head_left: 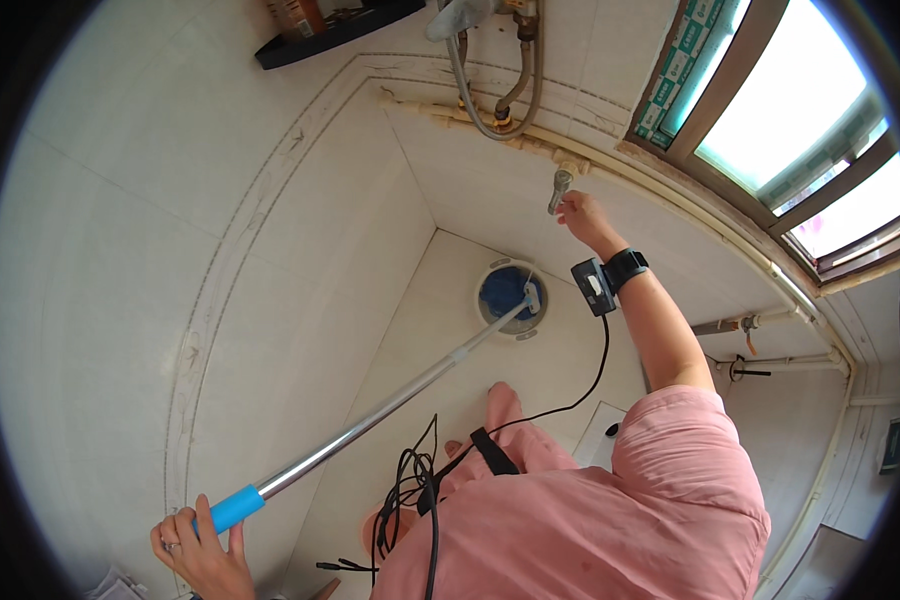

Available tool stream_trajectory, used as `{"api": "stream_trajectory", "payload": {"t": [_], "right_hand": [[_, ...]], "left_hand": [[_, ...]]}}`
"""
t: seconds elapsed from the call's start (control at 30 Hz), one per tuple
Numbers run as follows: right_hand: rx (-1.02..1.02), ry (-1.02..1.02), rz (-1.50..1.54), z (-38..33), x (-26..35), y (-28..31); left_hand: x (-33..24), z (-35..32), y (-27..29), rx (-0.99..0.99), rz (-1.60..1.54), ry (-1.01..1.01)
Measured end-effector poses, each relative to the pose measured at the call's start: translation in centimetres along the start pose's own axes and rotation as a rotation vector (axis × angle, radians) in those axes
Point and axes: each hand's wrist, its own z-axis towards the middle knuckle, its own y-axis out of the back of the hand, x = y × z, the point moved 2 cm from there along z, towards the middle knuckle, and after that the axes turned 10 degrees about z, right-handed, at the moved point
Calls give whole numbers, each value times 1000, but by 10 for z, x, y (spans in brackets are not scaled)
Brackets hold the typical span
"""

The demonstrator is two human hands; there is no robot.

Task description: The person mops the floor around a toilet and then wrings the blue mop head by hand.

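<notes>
My left hand (208,552), at the lower left, is wrapped round the blue grip of a mop (365,425) with a long silver pole. The pole slants away from me to a round bucket (511,337) on the floor, where its pale joint and a blue mop head (500,290) rest inside. On the far wall a small metal tap (559,190) sticks out from a cream pipe. My right hand (587,220) reaches up to it, fingers closed at its lower end; part of the grip is hidden. Whether water runs cannot be made out clearly.
A brown-framed window (740,110) is at the upper right, with pipes along the wall below it. A dark corner shelf (340,35) and a hose (542,80) hang above. Black cables (410,480) dangle at my waist; one runs to my right wrist device (594,287).
</notes>
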Motion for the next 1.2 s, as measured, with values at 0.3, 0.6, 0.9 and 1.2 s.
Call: {"api": "stream_trajectory", "payload": {"t": [0.3, 0.6, 0.9, 1.2], "right_hand": [[167, -709, 802, -66, -164, -113], [339, -1156, 1340, -137, -150, -311], [288, -1169, 998, -152, -199, -383], [85, -1253, 1335, -288, -205, -465]], "left_hand": [[-32, 48, -17, 233, 15, -157], [-97, 80, -113, 534, 216, -249], [-94, -16, -190, 987, 0, -398], [-34, -203, -265, 999, -191, 99]]}}
